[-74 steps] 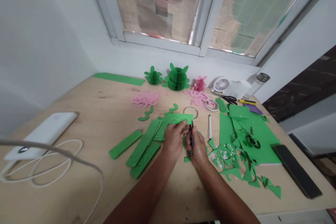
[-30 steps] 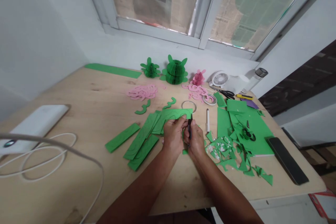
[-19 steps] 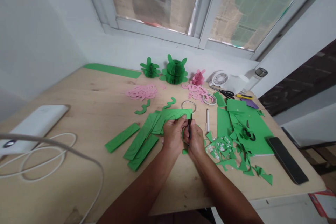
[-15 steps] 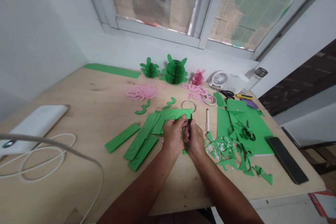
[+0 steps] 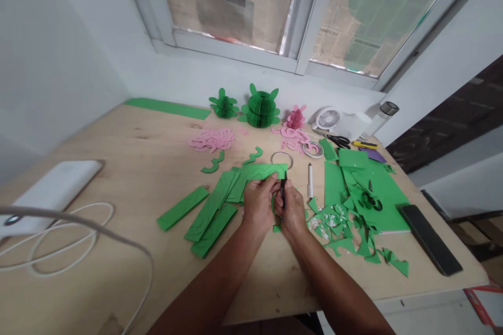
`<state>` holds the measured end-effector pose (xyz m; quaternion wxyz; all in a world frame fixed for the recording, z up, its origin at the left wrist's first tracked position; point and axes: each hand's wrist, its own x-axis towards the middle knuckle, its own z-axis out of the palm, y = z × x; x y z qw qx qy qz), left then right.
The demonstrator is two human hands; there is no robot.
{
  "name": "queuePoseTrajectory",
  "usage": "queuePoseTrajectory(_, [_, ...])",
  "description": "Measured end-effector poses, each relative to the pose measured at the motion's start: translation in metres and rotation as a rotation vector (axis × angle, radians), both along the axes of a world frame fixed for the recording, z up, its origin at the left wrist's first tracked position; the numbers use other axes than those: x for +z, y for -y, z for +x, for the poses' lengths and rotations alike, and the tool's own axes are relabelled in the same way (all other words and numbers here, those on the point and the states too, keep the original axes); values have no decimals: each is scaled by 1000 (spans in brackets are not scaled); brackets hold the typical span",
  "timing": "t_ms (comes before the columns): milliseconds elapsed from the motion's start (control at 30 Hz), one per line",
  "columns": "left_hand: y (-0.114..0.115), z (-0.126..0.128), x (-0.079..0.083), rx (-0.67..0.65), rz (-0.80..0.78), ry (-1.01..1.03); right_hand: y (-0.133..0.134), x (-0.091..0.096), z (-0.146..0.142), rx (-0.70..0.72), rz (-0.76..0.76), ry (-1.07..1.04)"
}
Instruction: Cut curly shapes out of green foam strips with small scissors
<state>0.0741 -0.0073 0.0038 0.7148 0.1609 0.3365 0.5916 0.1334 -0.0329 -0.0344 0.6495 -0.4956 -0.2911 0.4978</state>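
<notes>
White walls [image 5: 74,47] and a sliding window [image 5: 271,10] stand behind a wooden counter [image 5: 157,141]. Large green sheets [image 5: 389,188] lie at its right side, with a second pair of scissors resting on them, perhaps so spare stock and tools sit within reach. Along the back stand folded paper figures [image 5: 261,109], probably set there to keep them out of the arms' way. Marked strips [image 5: 214,204] fan out just left of the hands, while scraps [image 5: 332,215] gather on the right, which seems to keep uncut and waste paper apart.

Near the counter's middle, the left hand [image 5: 258,201] has its thumb and fingers pinching a green strip [image 5: 267,169] by its lower edge, likely to leave its drawn curve visible. The right hand [image 5: 293,209] has its fingers closed around black scissors [image 5: 283,188], points away from the body, at the strip's right end; how far apart the blades are, I cannot tell. Beyond lie small wavy cutouts [image 5: 253,155].
</notes>
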Motion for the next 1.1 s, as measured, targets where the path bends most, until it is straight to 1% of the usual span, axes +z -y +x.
queuePoseTrajectory(233, [0,-1,1,-3,-6,15,0,1,-1,-16,-9,-20])
queuePoseTrajectory(433, [-2,-2,-2,9,-18,3,0,0,0,-20,0,42])
queuePoseTrajectory(700, [-4,-3,-8,22,-29,-11,0,-2,0,-17,-22,51])
queuePoseTrajectory(833, [-5,-3,-8,24,-33,-17,-1,-4,0,-21,-24,43])
queuePoseTrajectory(1100, [-6,-3,-8,20,-44,-23,0,-1,-2,-37,-29,42])
